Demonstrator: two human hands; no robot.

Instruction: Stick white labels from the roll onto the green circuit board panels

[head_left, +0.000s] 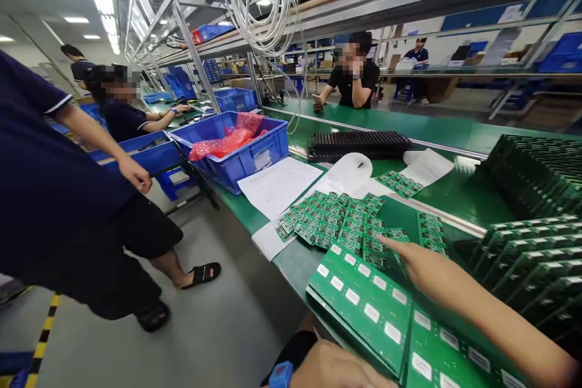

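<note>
My right hand [422,264] reaches in from the right, its index finger stretched out over a spread pile of small green circuit boards [330,218]. The fingertip is at one of the boards; the other fingers are mostly hidden beneath the hand. At the bottom edge is my left hand [336,367], a blue band on its wrist, beside the front edge of a stack of larger green circuit board panels [359,300] with white labels. Its fingers are cut off by the frame. A second labelled panel stack [448,351] lies to the right.
Racks of upright boards [536,260] stand at the right. Behind the pile are white wrapping [348,173], a paper sheet [279,185], a black slotted tray [359,144] and a blue bin [254,157] with red bubble wrap. A person [68,194] stands at left; others sit farther back.
</note>
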